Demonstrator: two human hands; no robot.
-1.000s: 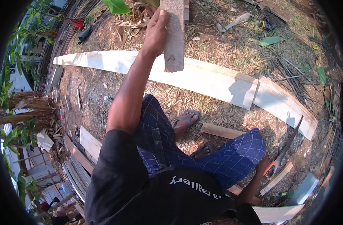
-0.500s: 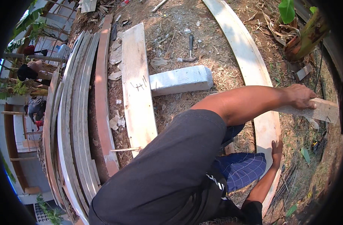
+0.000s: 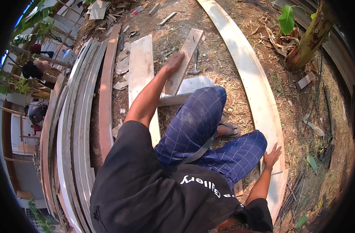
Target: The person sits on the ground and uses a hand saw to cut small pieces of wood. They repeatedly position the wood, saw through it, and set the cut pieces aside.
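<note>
My left hand (image 3: 174, 63) grips a short, narrow grey-brown board (image 3: 189, 50), held at a slant with its lower end over a white block (image 3: 197, 81). A hammer (image 3: 194, 71) lies on the dirt just right of that board. My right hand (image 3: 271, 154) has its fingers spread on or just over a long pale board (image 3: 243, 58), beside my bent knee. A wide pale board (image 3: 141, 58) lies left of the block, partly behind my left arm.
Stacked long planks (image 3: 82, 97) and a reddish plank (image 3: 107, 89) lie at left. Beyond them people (image 3: 35, 70) crouch by plants. A banana stem (image 3: 305, 46) stands at upper right. Loose sticks and dark cables (image 3: 294, 190) lie along the right.
My view has turned and I am lower. My left hand has brought the short board across toward the white block. The saw my right hand held a second ago is out of that hand.
</note>
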